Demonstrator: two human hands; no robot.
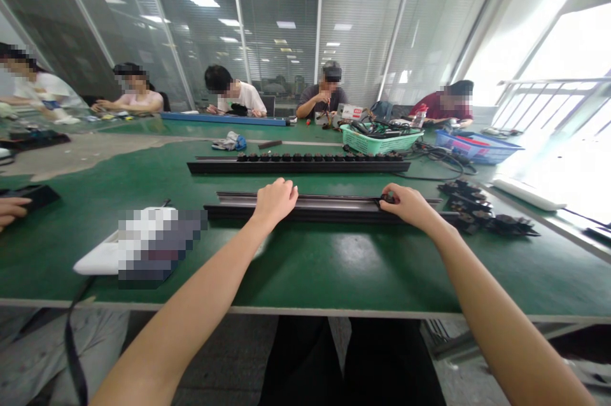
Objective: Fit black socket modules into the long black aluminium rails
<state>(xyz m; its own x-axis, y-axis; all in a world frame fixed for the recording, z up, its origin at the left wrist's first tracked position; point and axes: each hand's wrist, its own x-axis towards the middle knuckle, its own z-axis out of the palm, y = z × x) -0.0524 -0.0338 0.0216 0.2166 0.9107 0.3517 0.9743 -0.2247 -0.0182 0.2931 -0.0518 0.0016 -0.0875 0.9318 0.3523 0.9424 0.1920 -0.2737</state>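
Observation:
A long black channel-shaped rail (pixel 329 214) lies across the green table in front of me. My left hand (pixel 277 199) is closed over it left of its middle, the fingertips hidden behind the fist. Toward its right end, my right hand (pixel 405 203) pinches a small black part (pixel 386 198) at the channel; whether the part touches the rail I cannot tell. Beyond lies a second black rail (pixel 296 167) with a row of small black round parts (pixel 305 157) along it. A pile of similar loose black parts (pixel 470 205) sits right of my right hand.
A green basket (pixel 377 140) of cables and a blue basket (pixel 482 146) stand farther back. A white device (pixel 98 258) lies at left, a white bar (pixel 527 194) at right. A co-worker's hand (pixel 14 210) reaches in at the left edge. Several people sit across the table.

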